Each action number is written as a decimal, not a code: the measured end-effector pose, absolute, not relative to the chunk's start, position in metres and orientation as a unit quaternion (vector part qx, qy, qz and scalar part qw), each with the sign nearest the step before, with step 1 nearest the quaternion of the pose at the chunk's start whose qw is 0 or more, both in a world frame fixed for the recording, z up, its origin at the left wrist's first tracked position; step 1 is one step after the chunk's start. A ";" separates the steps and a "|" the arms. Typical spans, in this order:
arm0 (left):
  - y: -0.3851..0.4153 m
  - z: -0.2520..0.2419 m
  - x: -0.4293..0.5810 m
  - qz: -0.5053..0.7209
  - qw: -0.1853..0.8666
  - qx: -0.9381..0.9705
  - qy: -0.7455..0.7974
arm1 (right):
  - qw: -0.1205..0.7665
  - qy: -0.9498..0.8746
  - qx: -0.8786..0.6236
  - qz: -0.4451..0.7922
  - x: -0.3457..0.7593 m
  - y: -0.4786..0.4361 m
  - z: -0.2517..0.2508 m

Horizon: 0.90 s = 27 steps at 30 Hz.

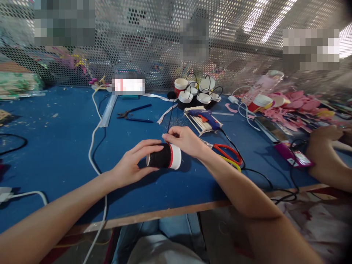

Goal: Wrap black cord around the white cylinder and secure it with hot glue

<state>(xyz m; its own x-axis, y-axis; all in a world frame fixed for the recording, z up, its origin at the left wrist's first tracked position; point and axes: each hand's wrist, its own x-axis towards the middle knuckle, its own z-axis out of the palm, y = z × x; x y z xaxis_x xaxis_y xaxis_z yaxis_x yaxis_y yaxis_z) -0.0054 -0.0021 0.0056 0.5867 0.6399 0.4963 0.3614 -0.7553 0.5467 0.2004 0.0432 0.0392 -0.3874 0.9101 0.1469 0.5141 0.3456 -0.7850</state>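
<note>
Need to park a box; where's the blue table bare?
Mostly bare: between the looped black cable and long white cable, bar small pale scraps; smaller, between blue-handled metal pliers and left hand. Crowded: right, around flat pink pieces.

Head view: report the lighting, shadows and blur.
Head view: bright streaks cross the mesh wall, upper right; head view: the white cable casts a shadow on the blue table; head view: the cup looks fairly sharp, the pink scraps smeared; head view: four pixelated blocks hide patches.
</note>
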 end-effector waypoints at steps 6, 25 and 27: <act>-0.001 0.004 -0.007 0.357 0.161 0.877 0.278 | 0.352 -0.735 -0.465 0.346 0.200 0.043 0.036; 0.009 -0.002 -0.005 0.368 0.491 0.693 0.378 | 0.289 -0.763 -0.410 0.407 0.212 0.026 0.026; 0.008 -0.002 -0.004 0.379 0.475 0.697 0.380 | 0.285 -0.776 -0.404 0.393 0.211 0.027 0.027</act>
<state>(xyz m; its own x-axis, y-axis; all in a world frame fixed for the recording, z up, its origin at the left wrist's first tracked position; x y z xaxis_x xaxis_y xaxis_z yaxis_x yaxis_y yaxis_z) -0.0039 0.0081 -0.0017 0.4232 0.8904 0.1674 0.1708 -0.2599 0.9504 0.2110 0.0266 0.0274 -0.5118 0.8501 0.1239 0.4029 0.3649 -0.8394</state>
